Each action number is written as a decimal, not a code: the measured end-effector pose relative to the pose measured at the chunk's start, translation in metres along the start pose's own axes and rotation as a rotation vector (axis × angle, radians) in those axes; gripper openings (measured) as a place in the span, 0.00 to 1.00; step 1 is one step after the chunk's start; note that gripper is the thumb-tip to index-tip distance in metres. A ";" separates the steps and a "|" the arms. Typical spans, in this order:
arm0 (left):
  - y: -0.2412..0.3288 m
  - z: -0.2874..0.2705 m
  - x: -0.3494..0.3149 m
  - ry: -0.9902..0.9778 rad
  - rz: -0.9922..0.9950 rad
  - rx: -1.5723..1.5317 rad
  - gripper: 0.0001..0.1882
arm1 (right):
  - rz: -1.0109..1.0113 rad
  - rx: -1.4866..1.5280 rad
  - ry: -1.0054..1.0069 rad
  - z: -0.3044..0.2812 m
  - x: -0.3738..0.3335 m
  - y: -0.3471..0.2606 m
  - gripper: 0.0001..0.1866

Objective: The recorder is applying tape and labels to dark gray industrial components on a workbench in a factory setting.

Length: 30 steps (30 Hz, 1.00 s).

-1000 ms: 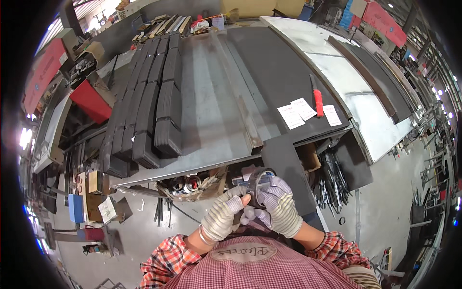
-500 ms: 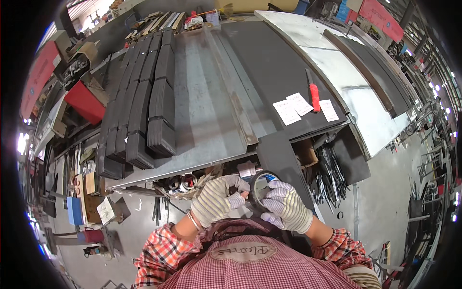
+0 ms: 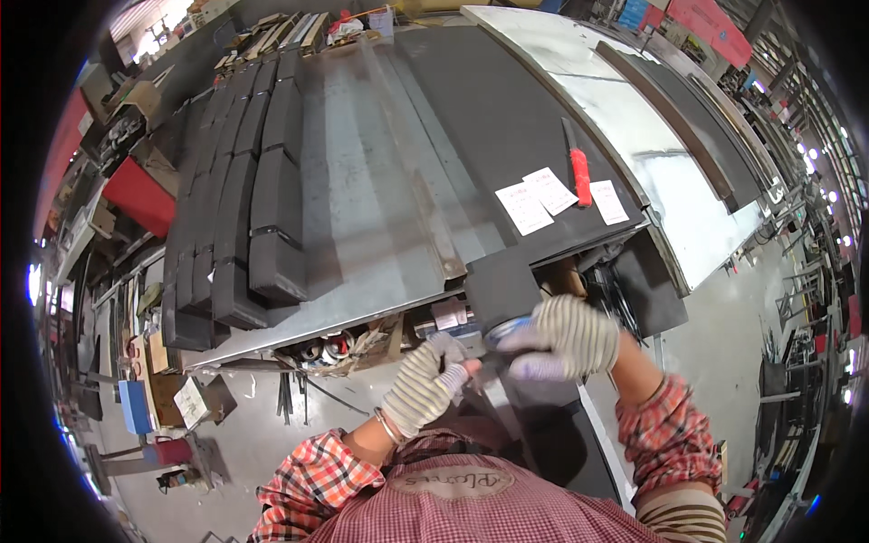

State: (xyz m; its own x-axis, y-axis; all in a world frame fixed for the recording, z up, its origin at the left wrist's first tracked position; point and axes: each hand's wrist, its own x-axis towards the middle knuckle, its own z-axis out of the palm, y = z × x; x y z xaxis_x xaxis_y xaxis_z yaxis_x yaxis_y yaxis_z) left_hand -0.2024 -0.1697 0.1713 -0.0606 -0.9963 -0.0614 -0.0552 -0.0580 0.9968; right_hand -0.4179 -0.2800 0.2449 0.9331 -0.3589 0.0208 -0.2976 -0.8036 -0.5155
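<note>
In front of my apron, my right hand (image 3: 570, 339) in a striped knit glove grips a roll of dark tape (image 3: 505, 331) with a blue inner ring. The roll is partly hidden by the fingers and smeared by motion. Just left of it, my left hand (image 3: 421, 387), gloved alike, is closed in a pinch with a bare fingertip showing. A short dark stretch, blurred, spans the gap between the two hands; it looks like tape coming off the roll. Both hands are above the table's near edge.
Bundled dark metal strips (image 3: 276, 190) lie on the left of the metal table (image 3: 348, 208). On a dark sheet at right rest a red-handled knife (image 3: 580, 176) and white paper labels (image 3: 525, 208). A shelf (image 3: 344, 348) below holds tape rolls. Dark strips (image 3: 615, 294) fill an opening at right.
My right hand has moved up and right, turning the tape roll flatter. The left hand has dropped slightly, and the gap between the hands is wider. The view has shifted a little.
</note>
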 end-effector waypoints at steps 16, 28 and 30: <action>-0.208 0.028 0.088 -0.050 -0.355 -0.500 0.19 | 0.357 0.686 0.243 0.186 -0.033 0.228 0.35; -0.215 0.007 0.063 0.129 -0.534 -0.550 0.26 | 0.994 -0.318 0.165 0.136 0.043 0.046 0.59; -0.207 -0.029 0.052 0.150 -0.417 -0.475 0.22 | 0.976 -0.318 0.205 0.137 0.040 0.047 0.60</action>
State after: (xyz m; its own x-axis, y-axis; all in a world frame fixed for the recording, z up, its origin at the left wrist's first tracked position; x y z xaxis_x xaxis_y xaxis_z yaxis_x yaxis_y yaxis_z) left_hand -0.1651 -0.2117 -0.0365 0.0125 -0.8803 -0.4743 0.4051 -0.4292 0.8073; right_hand -0.3672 -0.2668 0.1039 0.2159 -0.9686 -0.1232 -0.9703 -0.1988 -0.1379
